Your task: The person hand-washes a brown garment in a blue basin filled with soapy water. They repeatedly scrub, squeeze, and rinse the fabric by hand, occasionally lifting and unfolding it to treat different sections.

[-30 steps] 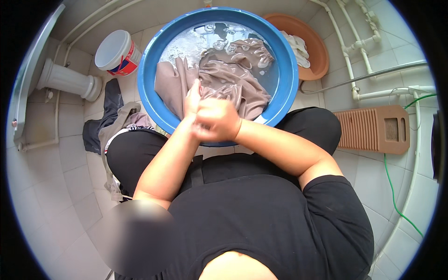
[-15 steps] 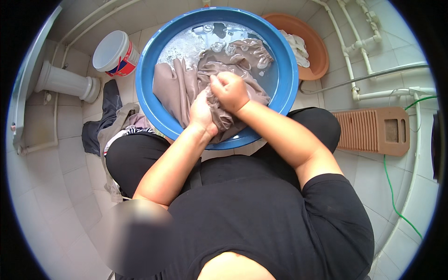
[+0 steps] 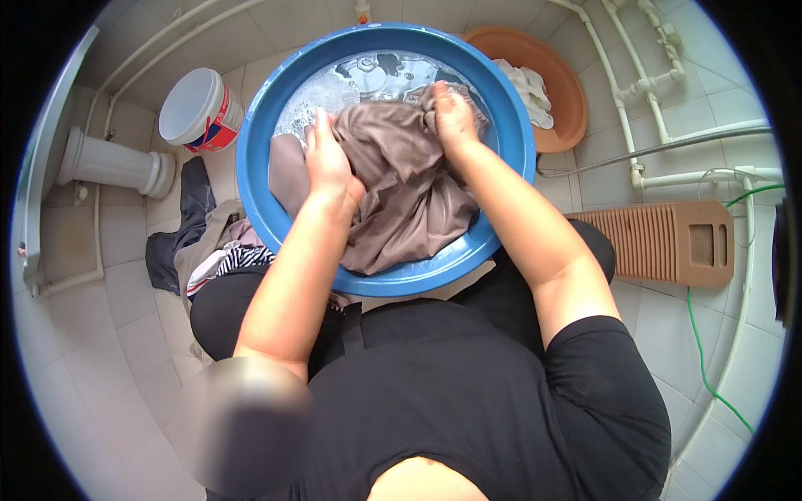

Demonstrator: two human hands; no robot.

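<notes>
A wet brown cloth (image 3: 401, 184) is being gripped by both hands — the left hand (image 3: 328, 163) is clenched on its left fold, the right hand (image 3: 454, 117) on its far edge. The cloth is being held inside a blue basin (image 3: 259, 209), partly draped toward the near rim, with soapy water (image 3: 368, 79) lying at the far side. A white bucket (image 3: 196, 108) is standing just beside the basin's left edge — an orange basin (image 3: 560, 92) at its right.
</notes>
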